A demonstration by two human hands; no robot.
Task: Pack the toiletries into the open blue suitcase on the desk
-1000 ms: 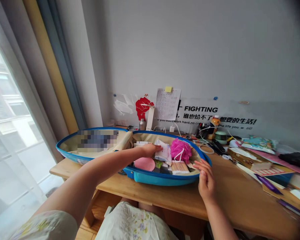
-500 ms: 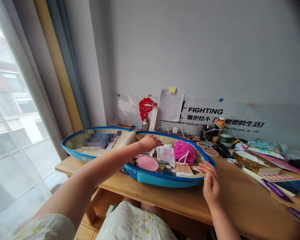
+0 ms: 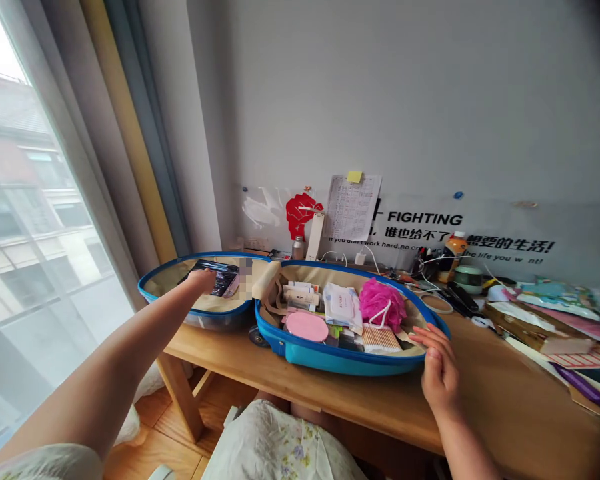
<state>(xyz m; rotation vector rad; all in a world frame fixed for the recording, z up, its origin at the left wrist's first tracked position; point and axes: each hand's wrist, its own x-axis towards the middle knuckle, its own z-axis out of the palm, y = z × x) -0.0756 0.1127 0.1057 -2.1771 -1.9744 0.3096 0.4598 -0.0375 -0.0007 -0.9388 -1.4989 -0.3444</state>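
Observation:
A blue suitcase (image 3: 350, 363) lies spread out on the wooden table in two halves. Over the left half, my left hand (image 3: 201, 281) has its fingers curled down onto a shiny black plastic packet (image 3: 225, 275); its fingertips are partly hidden. My right hand (image 3: 439, 367) rests at the right rim of the other half, fingers stretched out and holding nothing. Inside that half are a pink oval case (image 3: 306, 327), a white soft pack (image 3: 342, 305), a magenta bath puff (image 3: 381, 301), a pack of cotton swabs (image 3: 381, 339) and small white tubes (image 3: 301, 295).
To the right, the table (image 3: 505, 400) carries a bottle with an orange label (image 3: 453, 257), a green jar (image 3: 468, 279), cables, papers and a purple item (image 3: 587, 390). A white box (image 3: 315, 237) stands at the wall behind. Curtains (image 3: 125, 133) hang at the left.
My left hand has moved left, from above the right half to the black packet in the left half. My right hand stays at the rim. The view has shifted slightly.

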